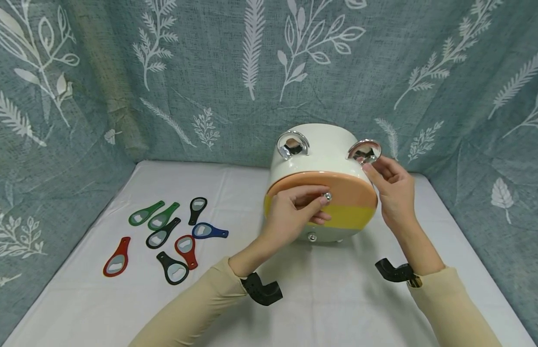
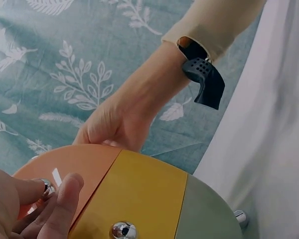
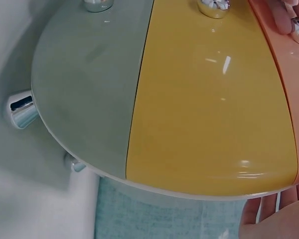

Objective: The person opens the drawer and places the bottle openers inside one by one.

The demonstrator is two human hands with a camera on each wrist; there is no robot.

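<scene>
A rounded white cabinet [image 1: 327, 140] with two chrome ear-like loops on top has an orange drawer [image 1: 351, 190], a yellow drawer [image 1: 351, 215] and a grey-green drawer [image 3: 89, 94]. My left hand [image 1: 286, 214] pinches the small chrome knob [image 1: 327, 196] of the orange drawer between thumb and fingers. At the cabinet's upper right side, my right hand [image 1: 394, 193] rests with its thumb near the right chrome loop [image 1: 366, 152]. Its fingers [image 3: 269, 205] lie along the side, partly hidden by the cabinet. The orange front sits flush beside the yellow one.
Several bottle openers lie left of the cabinet, among them a red one [image 1: 116, 260], a blue one [image 1: 208, 231] and a green one [image 1: 145, 214]. A white cloth [image 1: 338, 308] covers the table. Patterned blue-green fabric [image 1: 225, 62] hangs behind and at both sides.
</scene>
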